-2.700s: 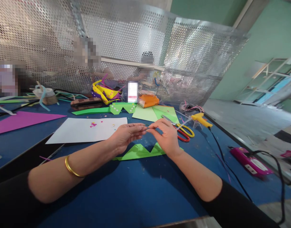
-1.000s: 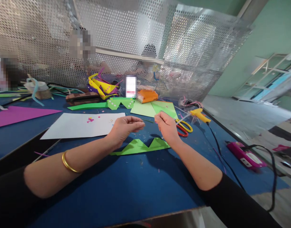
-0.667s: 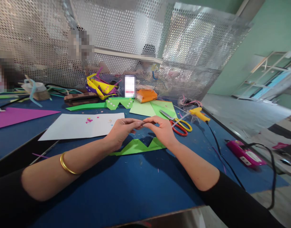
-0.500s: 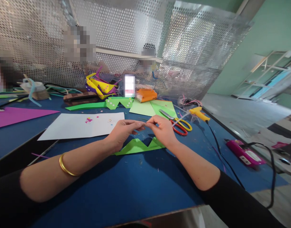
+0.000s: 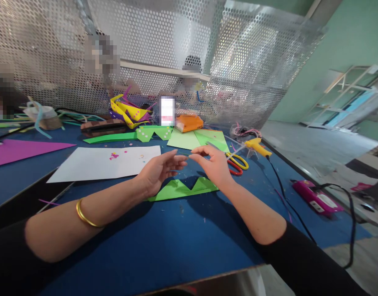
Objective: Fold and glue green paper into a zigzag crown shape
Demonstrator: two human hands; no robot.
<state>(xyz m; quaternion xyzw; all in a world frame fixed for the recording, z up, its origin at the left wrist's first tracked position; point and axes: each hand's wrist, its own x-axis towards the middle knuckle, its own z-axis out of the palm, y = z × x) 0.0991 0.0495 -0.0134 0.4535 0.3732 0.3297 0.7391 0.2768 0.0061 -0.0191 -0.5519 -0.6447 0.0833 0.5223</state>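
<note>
The blue table point(image 5: 164, 246) carries a white sheet point(image 5: 96, 166) at the left and, near its middle, a green zigzag paper strip point(image 5: 179, 190) lying flat beneath both hands. The left hand point(image 5: 158, 172) is raised over the strip's left end, fingers loosely spread and empty. The right hand point(image 5: 213, 166) is over the right end with thumb and forefinger almost pinched, and whether they grip anything cannot be told. Red-and-yellow scissors point(image 5: 236, 162) lie just beyond it, with a yellow glue gun point(image 5: 258, 146) farther off.
</note>
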